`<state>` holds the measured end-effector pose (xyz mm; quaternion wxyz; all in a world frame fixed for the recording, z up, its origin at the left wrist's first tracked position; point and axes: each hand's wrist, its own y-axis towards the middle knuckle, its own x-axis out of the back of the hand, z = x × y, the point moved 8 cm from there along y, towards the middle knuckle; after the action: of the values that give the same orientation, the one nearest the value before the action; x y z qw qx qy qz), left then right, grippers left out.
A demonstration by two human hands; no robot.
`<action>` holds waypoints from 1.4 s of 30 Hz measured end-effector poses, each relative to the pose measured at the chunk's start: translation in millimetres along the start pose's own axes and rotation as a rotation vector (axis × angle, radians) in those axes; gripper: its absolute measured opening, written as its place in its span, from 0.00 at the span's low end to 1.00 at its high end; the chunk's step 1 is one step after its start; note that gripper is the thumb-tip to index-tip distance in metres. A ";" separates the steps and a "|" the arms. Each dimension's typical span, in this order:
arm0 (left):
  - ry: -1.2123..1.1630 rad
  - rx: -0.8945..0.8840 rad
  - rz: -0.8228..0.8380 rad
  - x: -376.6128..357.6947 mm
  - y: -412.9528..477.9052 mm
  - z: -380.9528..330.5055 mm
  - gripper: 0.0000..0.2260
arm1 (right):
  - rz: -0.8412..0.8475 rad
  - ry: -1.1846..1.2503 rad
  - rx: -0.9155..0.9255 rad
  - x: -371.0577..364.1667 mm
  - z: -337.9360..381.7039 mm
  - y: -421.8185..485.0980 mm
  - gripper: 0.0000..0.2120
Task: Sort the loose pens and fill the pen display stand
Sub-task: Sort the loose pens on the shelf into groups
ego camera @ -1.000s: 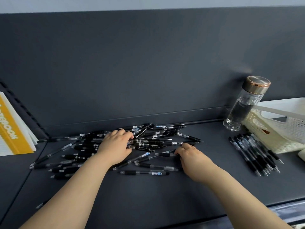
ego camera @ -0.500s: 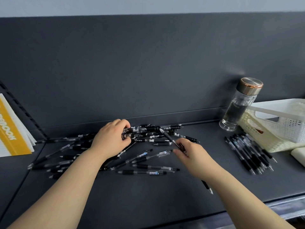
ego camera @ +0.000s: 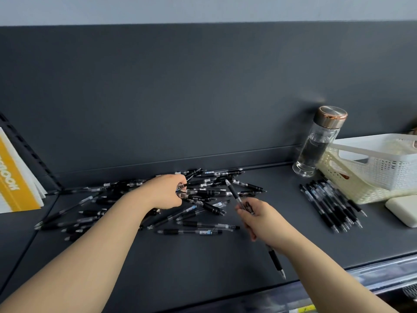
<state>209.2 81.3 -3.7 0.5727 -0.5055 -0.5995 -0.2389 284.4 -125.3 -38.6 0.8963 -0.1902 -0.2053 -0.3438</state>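
My right hand (ego camera: 261,220) is closed round a black pen (ego camera: 234,194), its end angled toward the upper left. A second pen (ego camera: 276,260) projects below my wrist, apparently in the same fist. My left hand (ego camera: 165,193), left of centre, has its fingers curled onto the loose pens (ego camera: 209,193) heaped mid-frame on the dark shelf (ego camera: 203,279). A sorted row (ego camera: 331,204) lies at right, just beside the white basket (ego camera: 383,168). No display stand is in view. Assessment: the pens are light, rigid, smooth-barrelled and prone to roll. The rubber grip section offers the soundest hold, with the pens gathered parallel.
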 end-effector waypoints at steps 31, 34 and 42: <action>-1.777 0.254 -0.210 -12.8 -22.0 -60.3 0.05 | -0.084 0.387 0.093 15.2 36.9 -26.9 0.06; -1.824 0.294 -0.126 -33.6 -24.6 -85.1 0.05 | 0.004 0.428 0.099 14.6 34.9 -31.6 0.06; -1.967 0.260 -0.008 -52.9 -25.4 -129.0 0.07 | 0.137 0.482 0.063 30.7 13.3 -44.7 0.04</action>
<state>235.4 -57.5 -15.8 -0.1294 -0.4101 -0.8311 0.3527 271.0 -166.3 -3.1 0.9462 -0.0883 0.0169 -0.3110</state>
